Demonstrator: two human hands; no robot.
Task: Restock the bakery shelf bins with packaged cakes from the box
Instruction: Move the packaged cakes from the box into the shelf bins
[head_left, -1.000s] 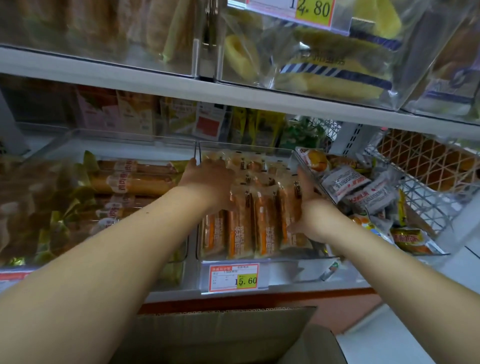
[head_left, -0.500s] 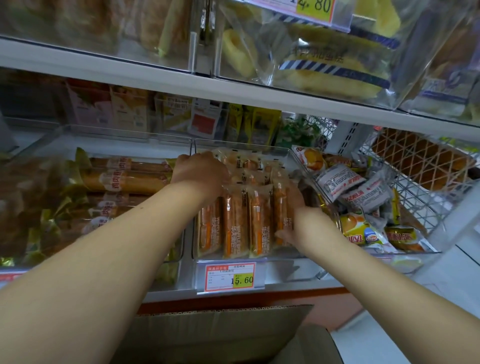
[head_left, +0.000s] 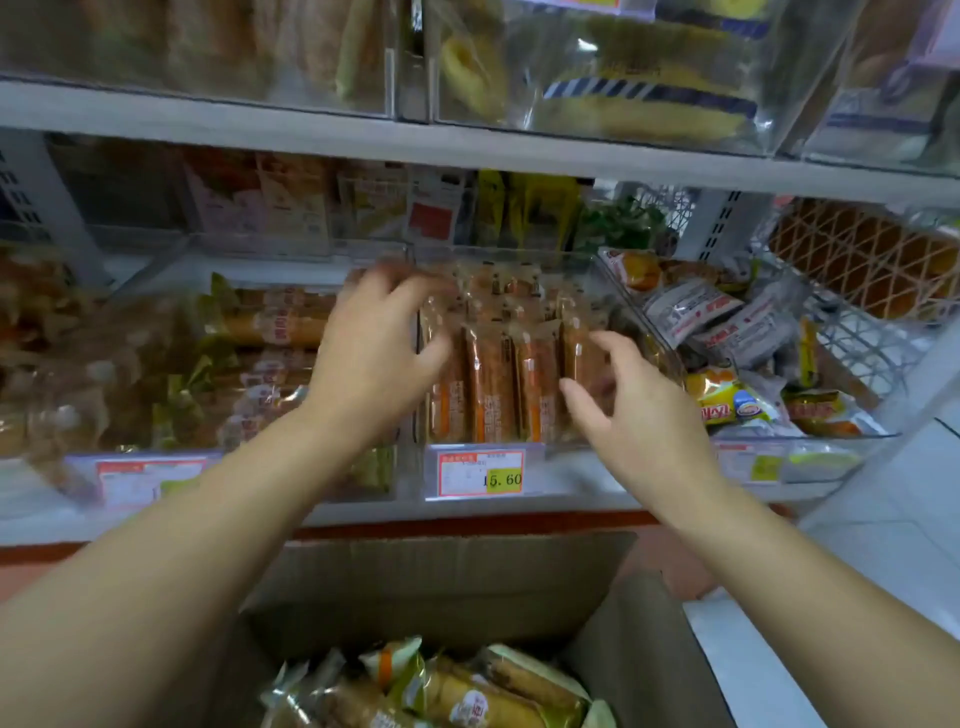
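Observation:
Orange packaged cakes (head_left: 506, 374) stand in rows inside a clear middle bin (head_left: 550, 457) on the lower shelf. My left hand (head_left: 374, 353) hovers at the bin's left edge with fingers spread and nothing in it. My right hand (head_left: 628, 405) is in front of the bin's right side, fingers apart and empty. Below, an open cardboard box (head_left: 447, 587) holds several wrapped cakes (head_left: 457, 691) in green and clear packets.
A left bin (head_left: 218, 470) holds long rolls in green-edged wrappers. A right bin (head_left: 810, 457) holds mixed grey and yellow snack packs. A white wire basket (head_left: 872, 332) sits far right. The upper shelf (head_left: 467, 140) carries clear bins of bread. A price tag (head_left: 480, 473) reads 15.60.
Both hands have let go of the orange cakes and pulled back from the bin with fingers opening. The view has tilted down, and the box's contents now show.

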